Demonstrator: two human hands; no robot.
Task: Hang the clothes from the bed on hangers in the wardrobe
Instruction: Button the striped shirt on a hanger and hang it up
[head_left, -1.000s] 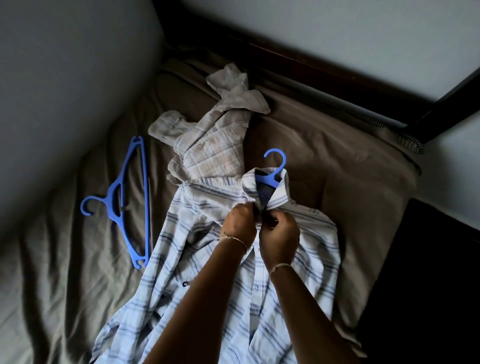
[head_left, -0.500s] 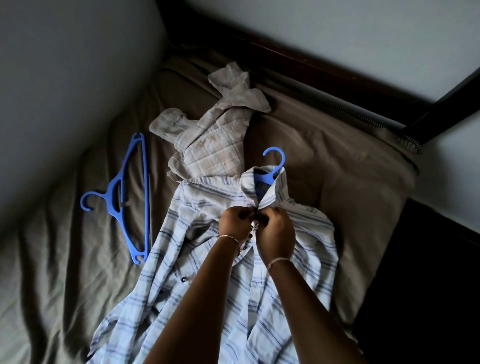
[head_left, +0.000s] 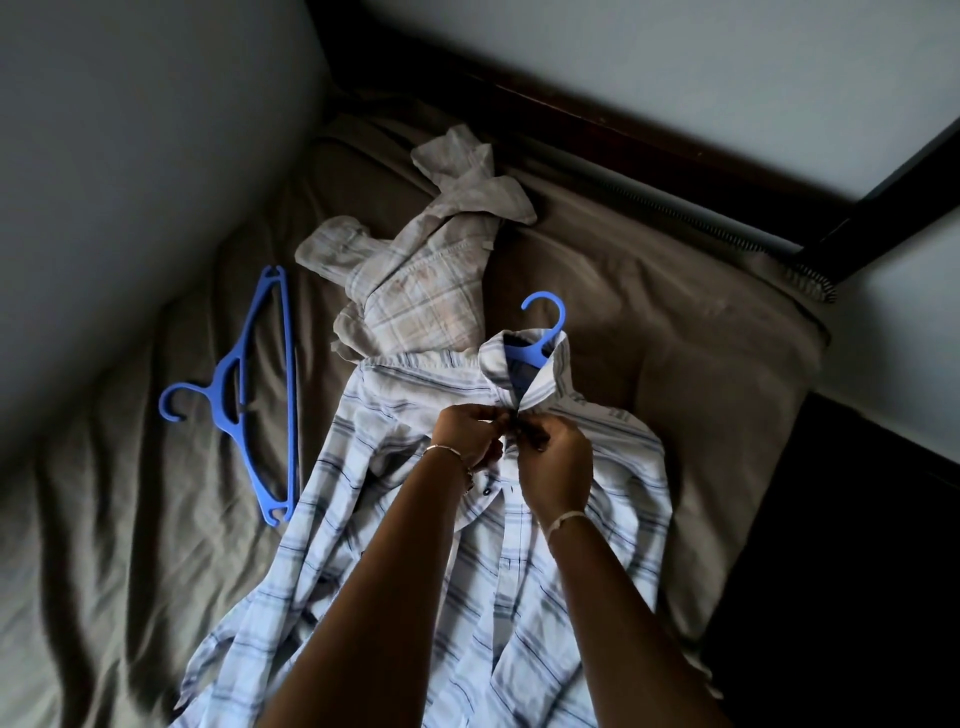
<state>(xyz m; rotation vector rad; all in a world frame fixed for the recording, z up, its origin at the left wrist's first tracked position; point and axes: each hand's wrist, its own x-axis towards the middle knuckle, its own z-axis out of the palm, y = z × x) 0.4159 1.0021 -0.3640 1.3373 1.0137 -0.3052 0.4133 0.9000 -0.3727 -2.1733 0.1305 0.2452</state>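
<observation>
I have the striped shirt (head_left: 623, 467) lying face up on the bed (head_left: 130, 519), a blue hanger (head_left: 540, 338) already inside it with its hook poking out past the collar. The left hand (head_left: 467, 436) and right hand (head_left: 558, 467) meet just below the collar, each pinching one edge of the front opening. I judge this is the top button, though the button itself is hidden. If it stays unfastened, the shirt may slide off when lifted. The beige checked shirt (head_left: 415, 301) touches its shoulder and could drag along. A spare hanger (head_left: 254, 384) lies near.
</observation>
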